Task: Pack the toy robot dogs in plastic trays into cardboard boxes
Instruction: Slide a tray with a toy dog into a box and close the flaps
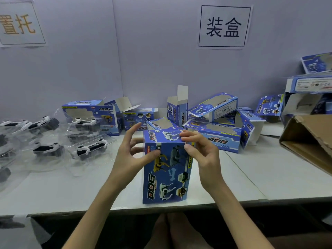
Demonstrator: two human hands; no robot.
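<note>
The blue box [167,169] stands on end in front of you at the table's [242,177] near edge, at 6 o'clock in the view, with its printed face towards you. Your left hand [129,155] holds its left upper edge: the thumb is on the front face, the middle fingers are behind it, and the index finger is lifted free. Your right hand [203,153] pinches the top right corner, with fingertips curled over the end panel and the thumb just under it. The top end looks closed or nearly so. Whether a tray is inside cannot be seen, but I would judge this box to be at the flap-closing step.

A good deal is left to do. Out at 9 to 10 o'clock lie several clear plastic trays [89,148], each with a black-and-white toy dog [91,147] in it, not yet boxed. From 11 round to 2 o'clock the empty boxes [213,123] are heaped against the wall, many with flaps open and windows showing nothing inside. A brown carton [309,141] lies tipped on its side at 3 o'clock. A paper sign [224,26] hangs on the wall at 1 o'clock. No finished, sealed boxes can be told apart from the rest.
</note>
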